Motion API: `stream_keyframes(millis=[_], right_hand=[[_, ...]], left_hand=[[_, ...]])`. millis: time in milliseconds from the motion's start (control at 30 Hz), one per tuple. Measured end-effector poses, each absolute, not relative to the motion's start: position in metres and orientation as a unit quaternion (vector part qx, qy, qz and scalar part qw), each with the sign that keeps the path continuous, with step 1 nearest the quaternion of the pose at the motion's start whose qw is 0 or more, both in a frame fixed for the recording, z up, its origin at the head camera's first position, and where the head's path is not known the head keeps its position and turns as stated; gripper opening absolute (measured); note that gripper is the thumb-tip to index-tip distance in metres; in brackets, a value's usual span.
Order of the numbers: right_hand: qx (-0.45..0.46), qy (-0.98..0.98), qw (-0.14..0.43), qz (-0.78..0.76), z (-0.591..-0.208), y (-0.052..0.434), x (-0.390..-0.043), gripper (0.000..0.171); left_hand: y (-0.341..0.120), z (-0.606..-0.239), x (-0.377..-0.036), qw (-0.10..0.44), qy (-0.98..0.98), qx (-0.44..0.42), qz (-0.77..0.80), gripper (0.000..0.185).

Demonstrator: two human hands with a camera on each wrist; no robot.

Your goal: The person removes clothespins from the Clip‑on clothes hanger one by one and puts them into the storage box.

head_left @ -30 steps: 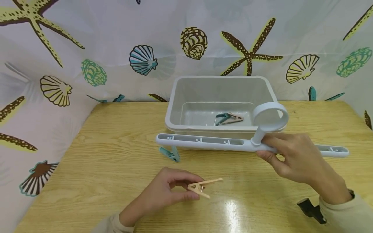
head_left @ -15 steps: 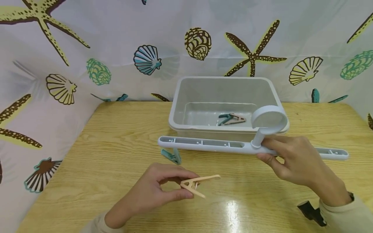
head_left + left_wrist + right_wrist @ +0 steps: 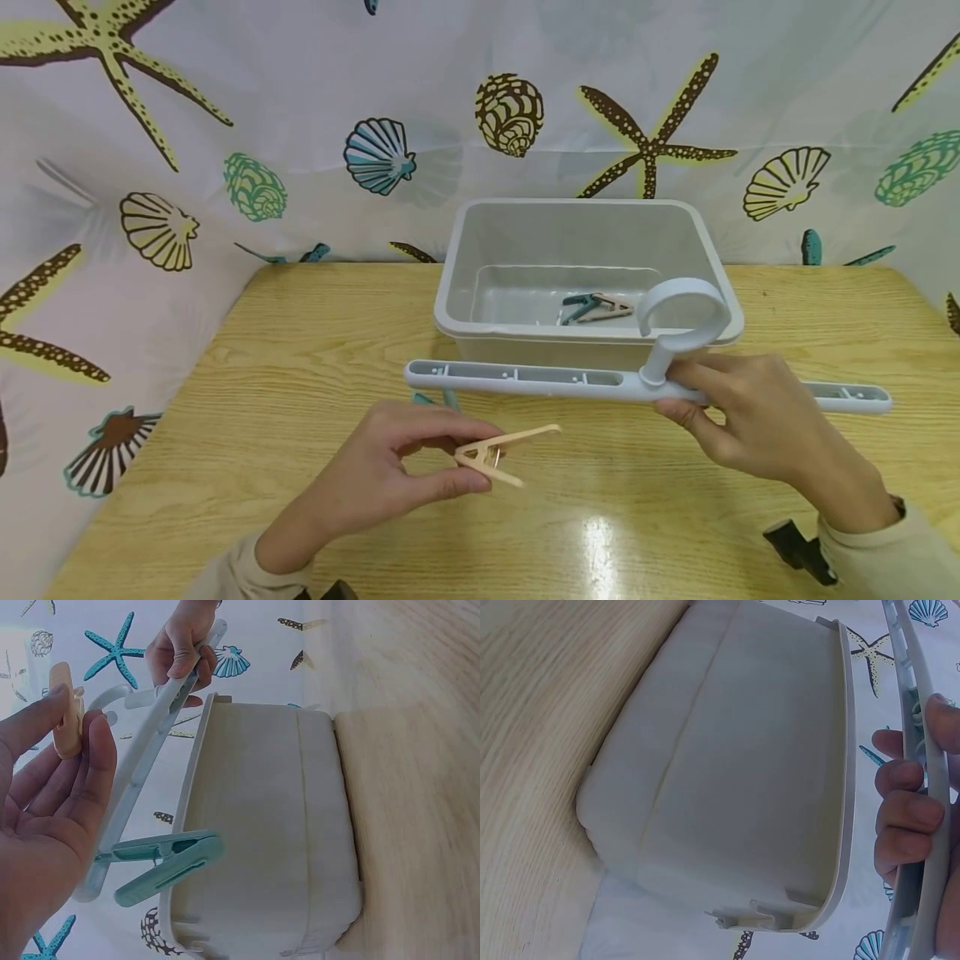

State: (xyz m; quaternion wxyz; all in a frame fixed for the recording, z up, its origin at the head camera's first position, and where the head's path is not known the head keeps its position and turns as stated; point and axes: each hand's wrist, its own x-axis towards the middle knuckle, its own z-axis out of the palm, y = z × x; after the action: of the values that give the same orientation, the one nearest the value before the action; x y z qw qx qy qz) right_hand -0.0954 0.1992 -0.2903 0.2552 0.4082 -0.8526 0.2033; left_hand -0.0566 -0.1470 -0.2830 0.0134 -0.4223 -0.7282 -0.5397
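Your left hand (image 3: 375, 483) pinches a beige clothespin (image 3: 498, 454) above the near counter (image 3: 262, 417), a teal clothespin (image 3: 161, 859) hangs mid-left, your right hand (image 3: 750, 412) grips the hanger bar (image 3: 525, 379) before the bin (image 3: 585, 333): likely unclipping, bin next.

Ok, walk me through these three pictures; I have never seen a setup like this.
No machine here: a person's two bare hands work at a wooden table. One picture comes from a camera on the head, looking down; the other two come from cameras on each wrist. The left hand pinches a beige clothespin. The right hand grips a pale hanger bar with a round hook, beside a grey tub holding two more pins. The left wrist view shows a teal clothespin clipped to the bar.
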Motion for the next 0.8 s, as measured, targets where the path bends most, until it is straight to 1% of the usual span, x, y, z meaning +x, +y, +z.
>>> stream_keyframes(millis=[200,400,500,733,800], right_hand=[[0.41,-0.851,0.26,0.202,-0.292,0.198,-0.095,0.05],[0.412,-0.852,0.252,0.202,-0.292,0.197,-0.096,0.05],[0.413,-0.852,0.251,0.2,-0.293,0.197,-0.096,0.05],[0.414,-0.852,0.249,0.199,-0.293,0.196,-0.096,0.05],[0.415,-0.852,0.249,0.199,-0.293,0.195,-0.096,0.05]], left_hand=[[-0.151,-0.274,-0.06,0.021,-0.725,-0.425,-0.542,0.033],[-0.155,-0.265,-0.064,0.004,-0.729,-0.398,-0.557,0.032],[-0.155,-0.262,-0.066,0.005,-0.732,-0.394,-0.556,0.032],[-0.156,-0.255,-0.071,0.026,-0.725,-0.422,-0.544,0.032],[-0.155,-0.253,-0.073,0.025,-0.725,-0.42,-0.546,0.032]])
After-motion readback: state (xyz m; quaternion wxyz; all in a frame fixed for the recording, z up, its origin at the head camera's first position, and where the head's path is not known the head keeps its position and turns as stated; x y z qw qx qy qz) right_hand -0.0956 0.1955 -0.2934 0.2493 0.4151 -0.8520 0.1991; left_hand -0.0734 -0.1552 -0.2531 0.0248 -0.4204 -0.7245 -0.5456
